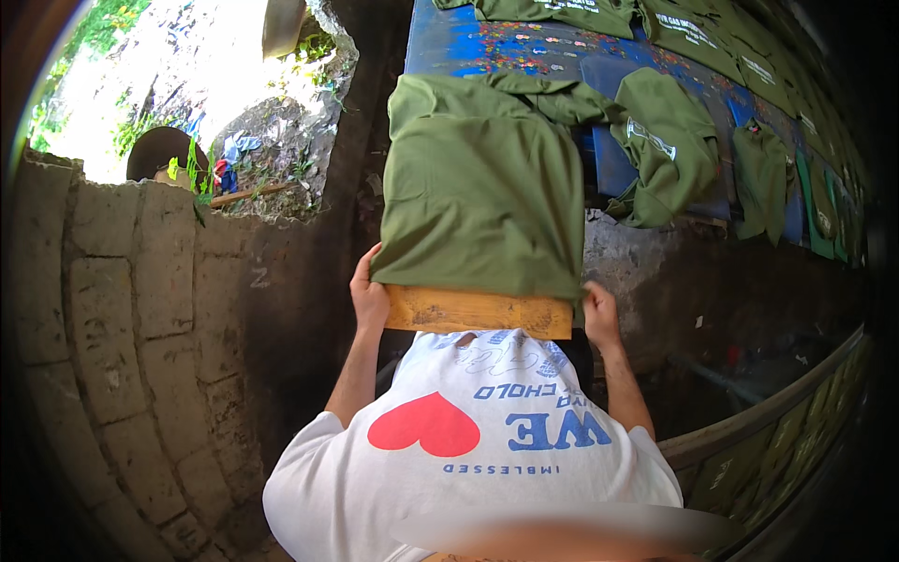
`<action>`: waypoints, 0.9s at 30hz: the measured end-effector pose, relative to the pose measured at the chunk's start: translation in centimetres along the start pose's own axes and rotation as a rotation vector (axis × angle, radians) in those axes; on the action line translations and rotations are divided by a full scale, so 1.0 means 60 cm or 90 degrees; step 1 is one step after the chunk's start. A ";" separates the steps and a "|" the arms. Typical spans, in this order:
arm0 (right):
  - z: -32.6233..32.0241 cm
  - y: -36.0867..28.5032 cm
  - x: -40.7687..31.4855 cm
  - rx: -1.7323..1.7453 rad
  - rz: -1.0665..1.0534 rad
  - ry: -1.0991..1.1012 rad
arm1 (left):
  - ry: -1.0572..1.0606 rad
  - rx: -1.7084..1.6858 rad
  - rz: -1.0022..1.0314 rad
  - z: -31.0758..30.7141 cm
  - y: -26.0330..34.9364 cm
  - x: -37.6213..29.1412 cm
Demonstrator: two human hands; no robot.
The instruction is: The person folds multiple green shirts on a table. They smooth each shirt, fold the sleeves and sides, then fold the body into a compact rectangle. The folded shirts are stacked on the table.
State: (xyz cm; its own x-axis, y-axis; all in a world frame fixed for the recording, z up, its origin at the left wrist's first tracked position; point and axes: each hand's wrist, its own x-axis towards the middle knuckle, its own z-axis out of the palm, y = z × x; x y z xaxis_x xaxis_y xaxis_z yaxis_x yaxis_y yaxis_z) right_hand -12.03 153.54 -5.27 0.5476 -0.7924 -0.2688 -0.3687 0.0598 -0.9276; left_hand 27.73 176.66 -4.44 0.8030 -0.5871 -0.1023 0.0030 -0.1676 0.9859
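Note:
An olive-green shirt [484,197] is stretched over a flat wooden board [477,311], whose bare near end shows below the hem. My left hand [370,291] grips the hem at its left corner, beside the board's edge. At the right corner my right hand [600,309], slightly blurred, has its fingers closed on the hem. The shirt's far end, with a sleeve lying to the right, rests towards a blue table.
More olive shirts with white print [664,140] lie on boards at the right. Behind stands the blue table [449,42], spotted with paint. A block wall [133,295] with a broken opening is at the left. A rail [765,414] runs at the lower right.

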 end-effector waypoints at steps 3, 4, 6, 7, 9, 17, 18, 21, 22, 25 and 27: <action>-0.020 -0.050 -0.020 -0.020 0.082 -0.234 | 0.109 -0.128 -0.122 -0.015 -0.001 0.018; -0.012 -0.065 -0.018 -0.013 0.049 -0.251 | 0.131 -0.107 -0.130 -0.009 -0.004 0.027; -0.013 -0.093 -0.014 -0.118 -0.015 -0.228 | 0.096 -0.071 -0.059 -0.004 -0.006 0.045; -0.011 -0.102 -0.014 -0.161 -0.083 -0.225 | 0.087 -0.035 -0.060 -0.005 -0.006 0.050; -0.007 -0.107 -0.008 -0.201 -0.036 -0.145 | 0.056 0.027 -0.012 -0.012 -0.004 0.057; 0.041 -0.043 0.025 0.237 0.003 0.206 | -0.253 0.318 0.191 -0.124 0.056 0.085; 0.035 -0.050 -0.004 0.248 0.045 0.091 | -0.374 0.401 0.152 -0.162 0.081 0.081; -0.009 -0.093 -0.061 0.038 0.038 -0.233 | -0.511 0.492 0.121 -0.212 0.127 0.071; -0.008 -0.104 -0.069 0.014 0.042 -0.233 | -0.521 0.501 0.117 -0.218 0.135 0.071; 0.015 -0.119 -0.056 -0.146 -0.091 -0.137 | -0.312 0.575 0.237 -0.198 0.127 0.077; 0.036 -0.115 -0.021 -0.236 -0.201 -0.044 | -0.223 0.386 0.247 -0.169 0.101 0.080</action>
State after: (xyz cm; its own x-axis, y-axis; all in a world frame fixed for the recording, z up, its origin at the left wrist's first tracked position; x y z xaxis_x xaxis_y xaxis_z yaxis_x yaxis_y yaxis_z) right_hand -8.59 155.44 0.90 0.7200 -0.6938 -0.0173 -0.4116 -0.4068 -0.8156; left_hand 37.66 180.83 2.40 0.4460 -0.8897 0.0978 -0.6433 -0.2427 0.7261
